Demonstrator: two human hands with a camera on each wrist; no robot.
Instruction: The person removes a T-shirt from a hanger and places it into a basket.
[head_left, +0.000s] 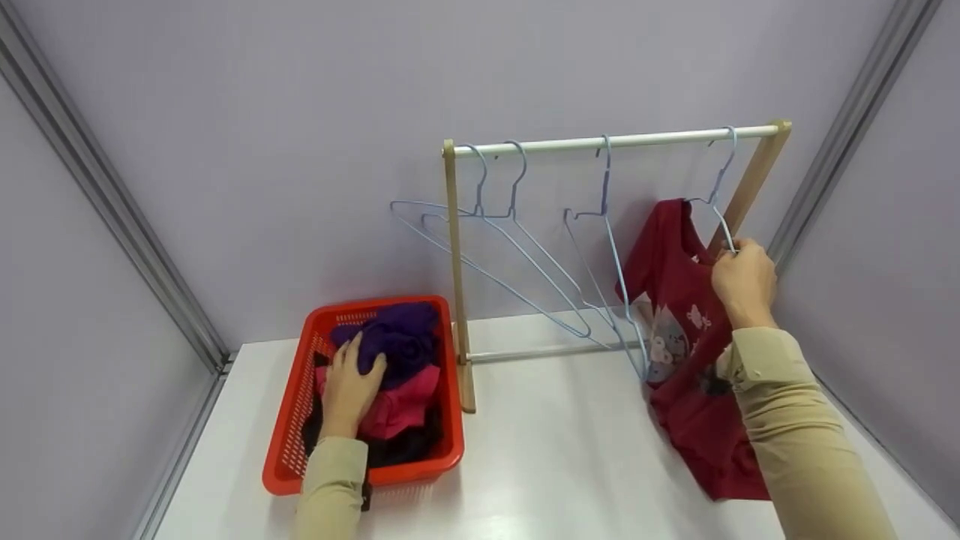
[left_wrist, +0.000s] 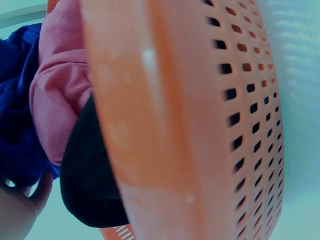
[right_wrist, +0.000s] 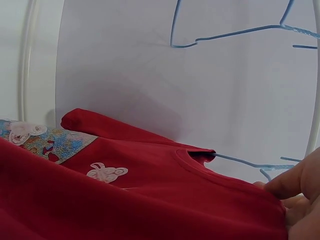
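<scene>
My left hand [head_left: 350, 390] is in the red basket [head_left: 452, 405], its thumb and fingers curved around a purple garment [head_left: 409, 337]. A pink garment [head_left: 409, 401] and black cloth [head_left: 420, 444] lie beneath. In the left wrist view, my thumb reaches the purple garment [left_wrist: 20, 115] beside the basket wall. At the rack's right end, my right hand [head_left: 745, 281] grips a dark red T-shirt [head_left: 686, 405] near its neckline, close to a light blue hanger [head_left: 721, 219]. The right wrist view shows my fingers at the red neckline [right_wrist: 232, 182]; one hanger arm goes into the neck opening.
A clothes rack [head_left: 555, 145] with wooden posts stands against the back wall. Further light blue hangers hang on it, two at the left end [head_left: 517, 247] and one mid-right [head_left: 611, 240]. The basket sits left of the rack on a white table [head_left: 555, 442].
</scene>
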